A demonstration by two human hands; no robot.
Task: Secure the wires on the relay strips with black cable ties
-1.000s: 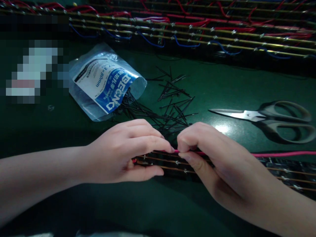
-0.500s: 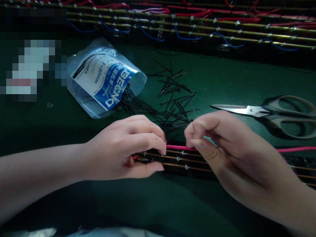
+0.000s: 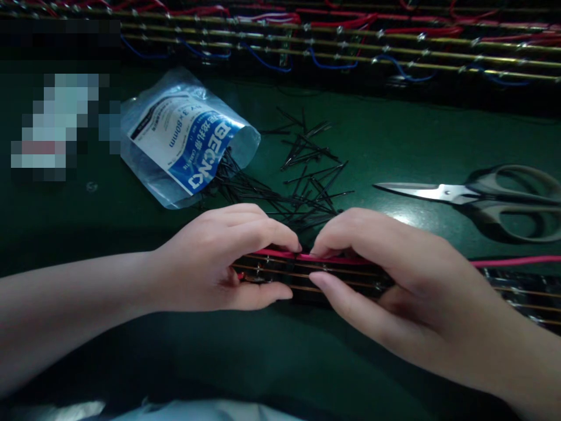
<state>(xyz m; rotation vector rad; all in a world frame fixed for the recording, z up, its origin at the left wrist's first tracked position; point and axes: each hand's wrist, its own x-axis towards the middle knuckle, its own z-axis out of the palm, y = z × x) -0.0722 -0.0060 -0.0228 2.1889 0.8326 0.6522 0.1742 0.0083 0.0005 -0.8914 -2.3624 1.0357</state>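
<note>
Your left hand (image 3: 219, 257), bag (image 3: 184, 146) at its eleven o'clock, clasps the strip (image 3: 301, 276); your right hand (image 3: 394, 292), fingers narrowly parted, touches the pink cable (image 3: 517, 261).

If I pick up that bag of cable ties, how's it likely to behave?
The bag will probably flex and crumple, since it looks like thin, creased clear plastic. It may well spill if tipped mouth-down: its mouth is open and black ties already trail onto the table. Its shiny surface suggests it could be a little slippery.
</note>
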